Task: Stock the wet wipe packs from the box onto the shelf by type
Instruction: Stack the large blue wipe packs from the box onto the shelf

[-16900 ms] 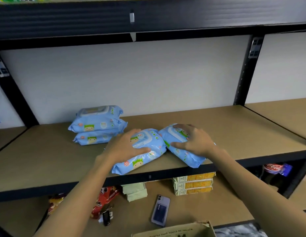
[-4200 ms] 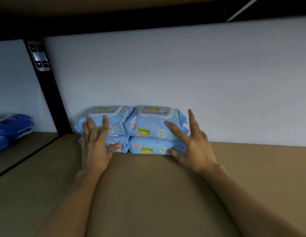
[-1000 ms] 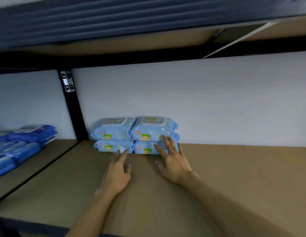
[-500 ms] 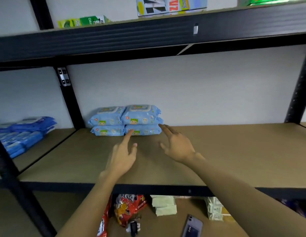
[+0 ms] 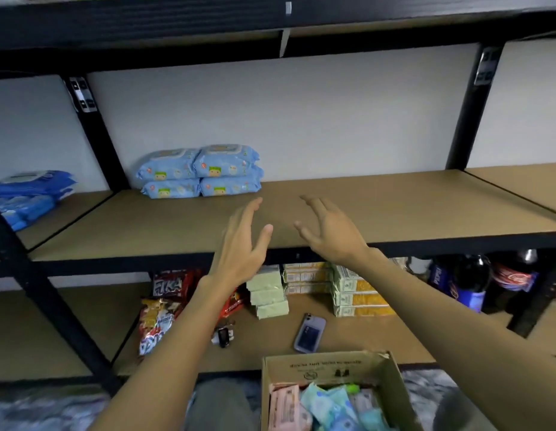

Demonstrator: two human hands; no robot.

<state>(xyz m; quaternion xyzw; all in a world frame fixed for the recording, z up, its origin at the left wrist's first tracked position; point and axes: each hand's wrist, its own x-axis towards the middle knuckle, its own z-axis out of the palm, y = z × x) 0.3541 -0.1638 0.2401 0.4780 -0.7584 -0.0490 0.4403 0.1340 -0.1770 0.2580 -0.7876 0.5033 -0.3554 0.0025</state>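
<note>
Several light blue wet wipe packs [image 5: 199,171] stand in two side-by-side stacks against the back wall, at the left end of the brown shelf board [image 5: 395,206]. My left hand [image 5: 244,244] and my right hand [image 5: 328,230] hover open above the front of that board, fingers straight, palms turned toward each other, holding nothing. Both are well in front of the packs. Below, at the bottom edge, an open cardboard box [image 5: 335,368] holds several pink and teal wipe packs [image 5: 320,405].
Darker blue wipe packs [image 5: 28,194] lie in the bay to the left, past a black upright [image 5: 96,132]. The lower shelf carries snack bags [image 5: 158,309], pale green boxes [image 5: 269,293], yellow boxes [image 5: 354,293], a phone [image 5: 309,332], keys [image 5: 222,335] and soda bottles [image 5: 475,278].
Both hands have drawn back from the stacked light blue packs toward the shelf's front edge. The view has pulled back and tilted down, bringing the lower shelf and the box into sight.
</note>
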